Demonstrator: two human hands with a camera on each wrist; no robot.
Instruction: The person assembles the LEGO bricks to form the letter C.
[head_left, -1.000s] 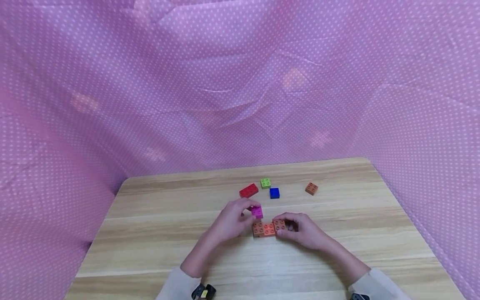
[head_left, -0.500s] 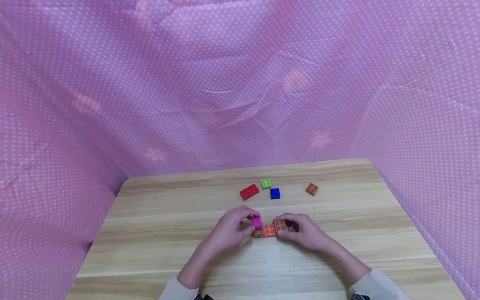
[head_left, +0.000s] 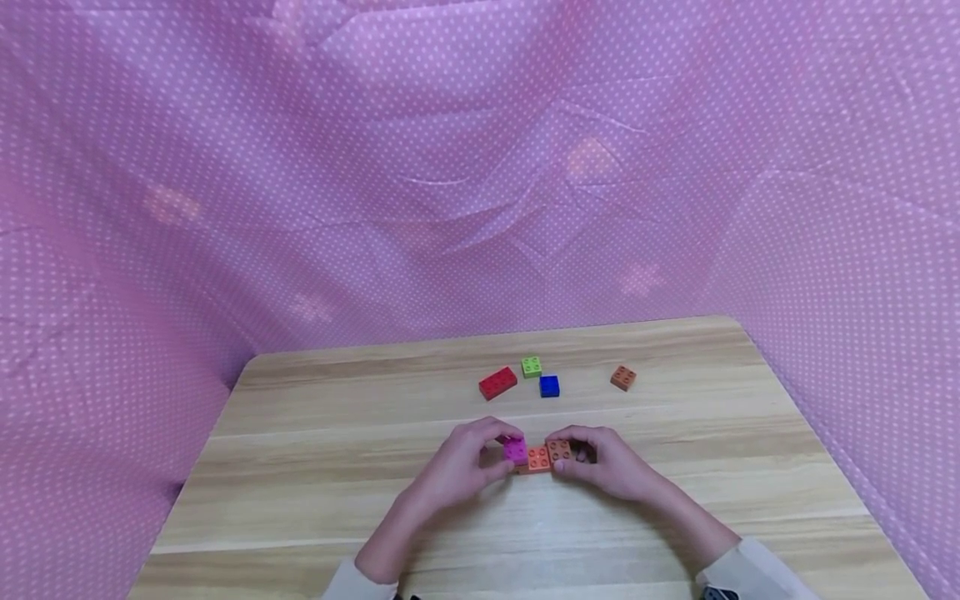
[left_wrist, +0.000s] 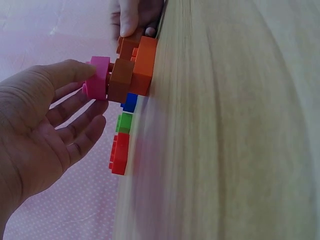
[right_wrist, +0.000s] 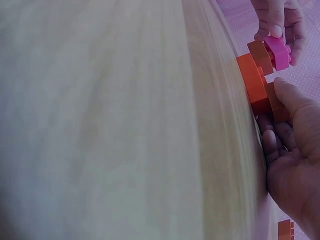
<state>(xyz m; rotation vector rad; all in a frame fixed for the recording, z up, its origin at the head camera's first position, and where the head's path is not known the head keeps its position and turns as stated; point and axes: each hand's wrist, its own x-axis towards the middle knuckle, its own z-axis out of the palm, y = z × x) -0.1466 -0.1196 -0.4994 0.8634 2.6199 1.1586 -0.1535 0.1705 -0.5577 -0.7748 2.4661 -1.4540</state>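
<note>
My left hand [head_left: 465, 465] pinches a pink toy building brick [head_left: 515, 451] between thumb and fingers. Directly under it is a brown brick [left_wrist: 121, 81], and in the left wrist view a few studs still show in the narrow gap between the two. That brown brick sits on the left end of a longer orange brick [head_left: 538, 458]. A second brown brick [head_left: 558, 451] stands on the orange one's right end, where my right hand [head_left: 611, 467] grips it from the side. Bare orange studs show between the two brown bricks.
Farther back on the wooden table [head_left: 337, 417] lie a red brick [head_left: 498, 383], a lime green brick [head_left: 531, 367] and a blue brick [head_left: 549, 386]. Another brown brick [head_left: 623, 377] lies off to the right. A pink dotted cloth [head_left: 480, 208] hangs behind the table.
My left hand has lowered the pink brick toward me, from behind the left brown brick to over it. The right hand stays where it was, holding its brown brick.
</note>
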